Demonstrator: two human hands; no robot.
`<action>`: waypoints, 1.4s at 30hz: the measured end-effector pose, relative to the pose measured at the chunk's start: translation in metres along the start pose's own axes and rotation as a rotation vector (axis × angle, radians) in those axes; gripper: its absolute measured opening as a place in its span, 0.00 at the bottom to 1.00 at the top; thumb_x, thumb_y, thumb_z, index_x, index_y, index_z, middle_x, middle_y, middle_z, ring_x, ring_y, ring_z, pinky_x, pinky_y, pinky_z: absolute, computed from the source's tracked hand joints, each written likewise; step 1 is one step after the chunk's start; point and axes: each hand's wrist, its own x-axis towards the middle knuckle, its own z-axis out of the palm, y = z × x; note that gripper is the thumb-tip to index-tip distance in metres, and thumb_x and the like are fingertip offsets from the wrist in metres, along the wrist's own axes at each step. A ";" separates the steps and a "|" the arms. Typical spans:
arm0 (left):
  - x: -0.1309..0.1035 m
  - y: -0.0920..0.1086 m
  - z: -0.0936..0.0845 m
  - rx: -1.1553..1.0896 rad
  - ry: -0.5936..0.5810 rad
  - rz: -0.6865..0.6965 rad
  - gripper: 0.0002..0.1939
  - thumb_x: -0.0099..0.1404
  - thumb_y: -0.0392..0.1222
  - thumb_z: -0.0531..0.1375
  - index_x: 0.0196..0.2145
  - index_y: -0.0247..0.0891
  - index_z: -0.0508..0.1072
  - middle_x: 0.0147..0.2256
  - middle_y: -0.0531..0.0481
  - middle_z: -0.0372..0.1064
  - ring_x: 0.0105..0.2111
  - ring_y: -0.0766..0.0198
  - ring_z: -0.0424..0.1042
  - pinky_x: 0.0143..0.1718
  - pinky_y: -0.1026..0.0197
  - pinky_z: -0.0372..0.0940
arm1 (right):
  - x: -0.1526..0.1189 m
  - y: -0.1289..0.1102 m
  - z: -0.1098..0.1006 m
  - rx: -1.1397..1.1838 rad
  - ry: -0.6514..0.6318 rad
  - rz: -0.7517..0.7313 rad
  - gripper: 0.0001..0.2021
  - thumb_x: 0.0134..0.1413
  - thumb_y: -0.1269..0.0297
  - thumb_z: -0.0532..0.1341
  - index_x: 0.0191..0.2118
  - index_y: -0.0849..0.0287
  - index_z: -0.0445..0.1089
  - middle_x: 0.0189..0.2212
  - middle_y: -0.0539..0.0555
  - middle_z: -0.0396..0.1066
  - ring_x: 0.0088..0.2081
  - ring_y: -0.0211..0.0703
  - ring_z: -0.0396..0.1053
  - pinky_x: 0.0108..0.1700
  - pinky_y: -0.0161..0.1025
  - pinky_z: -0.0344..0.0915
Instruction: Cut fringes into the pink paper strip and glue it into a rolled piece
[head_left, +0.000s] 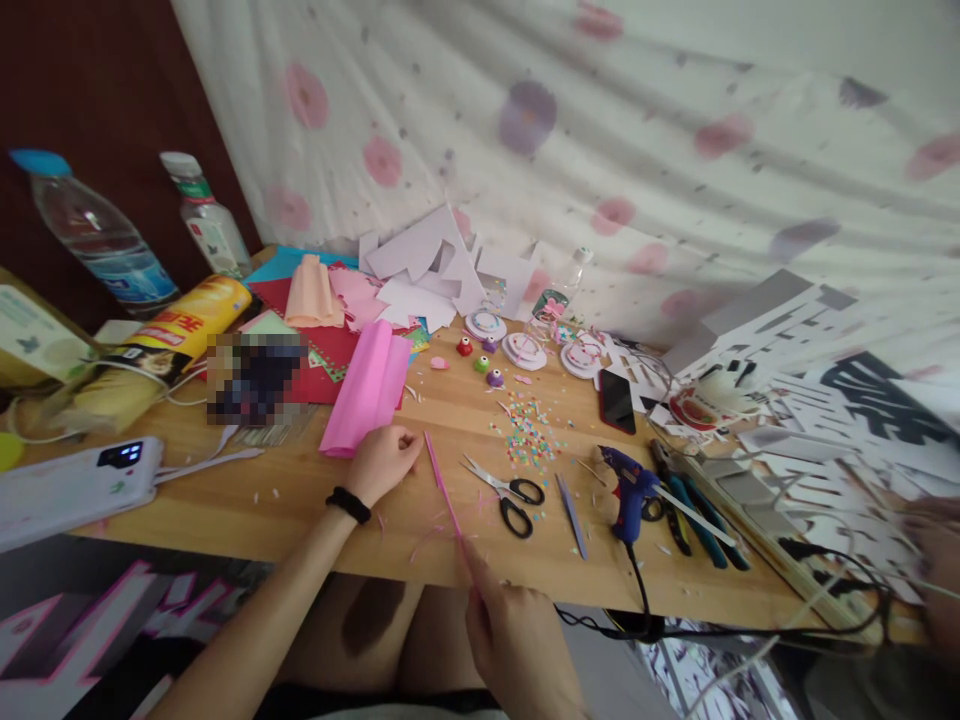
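Note:
My right hand (517, 630) is at the table's front edge and pinches the near end of a thin pink paper strip (442, 485) that lies slanted across the wooden table (300, 500). My left hand (384, 462) rests curled on the tabletop, its fingertips by the far end of the strip. It sits just below a roll of pink paper (367, 390) and wears a black band at the wrist. Black-handled scissors (506, 492) lie just right of the strip.
A blue glue gun (626, 490) with a black cord, pliers (686, 495), a black phone (616, 400) and scattered confetti (529, 435) lie to the right. Coloured paper sheets (420, 265), two water bottles (97, 235), a chip can (187, 325) and a white power bank (71, 488) stand left and behind.

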 end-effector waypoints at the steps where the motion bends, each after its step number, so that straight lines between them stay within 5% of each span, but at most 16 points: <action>1: 0.000 0.001 0.000 -0.013 -0.015 -0.012 0.18 0.66 0.46 0.54 0.21 0.39 0.70 0.23 0.48 0.76 0.17 0.63 0.67 0.25 0.61 0.59 | 0.002 -0.001 -0.001 -0.009 -0.014 -0.024 0.32 0.52 0.74 0.52 0.65 0.61 0.65 0.14 0.49 0.73 0.14 0.49 0.72 0.18 0.40 0.53; 10: 0.010 0.007 0.001 0.024 -0.001 -0.109 0.18 0.65 0.46 0.55 0.20 0.38 0.72 0.19 0.49 0.74 0.16 0.63 0.68 0.27 0.61 0.61 | -0.003 0.005 0.013 -0.075 -0.035 -0.060 0.35 0.52 0.75 0.50 0.69 0.65 0.58 0.14 0.49 0.72 0.14 0.49 0.71 0.17 0.41 0.51; 20: 0.018 0.004 0.000 0.054 -0.005 -0.136 0.16 0.62 0.43 0.56 0.18 0.39 0.72 0.20 0.49 0.74 0.19 0.62 0.72 0.28 0.62 0.63 | -0.012 0.010 0.022 -0.104 -0.064 -0.032 0.39 0.44 0.72 0.57 0.67 0.62 0.60 0.14 0.49 0.71 0.14 0.49 0.71 0.18 0.39 0.51; 28: 0.020 0.005 0.002 0.041 0.013 -0.174 0.16 0.61 0.43 0.57 0.18 0.39 0.71 0.19 0.50 0.74 0.19 0.62 0.72 0.26 0.62 0.63 | -0.014 0.011 0.019 -0.090 -0.115 -0.026 0.44 0.45 0.73 0.56 0.72 0.61 0.49 0.17 0.48 0.74 0.17 0.49 0.73 0.20 0.39 0.53; 34: 0.020 0.005 0.003 0.023 0.021 -0.194 0.15 0.61 0.43 0.57 0.19 0.38 0.72 0.20 0.50 0.74 0.18 0.63 0.71 0.26 0.62 0.63 | -0.015 0.009 0.019 -0.059 -0.092 -0.007 0.42 0.43 0.74 0.55 0.70 0.63 0.55 0.16 0.51 0.73 0.17 0.49 0.72 0.21 0.40 0.53; 39: 0.021 0.002 0.005 0.017 0.025 -0.192 0.15 0.61 0.43 0.57 0.19 0.38 0.71 0.20 0.49 0.74 0.19 0.63 0.71 0.25 0.62 0.62 | -0.020 0.009 0.023 -0.052 -0.044 0.029 0.32 0.56 0.72 0.51 0.68 0.64 0.58 0.16 0.54 0.72 0.19 0.43 0.72 0.23 0.41 0.52; 42: 0.022 0.000 0.006 0.014 0.031 -0.190 0.14 0.61 0.43 0.57 0.19 0.38 0.72 0.20 0.48 0.74 0.19 0.62 0.71 0.24 0.62 0.62 | -0.021 0.011 0.023 -0.045 -0.049 0.020 0.36 0.52 0.73 0.53 0.69 0.61 0.56 0.17 0.54 0.72 0.20 0.47 0.74 0.23 0.39 0.56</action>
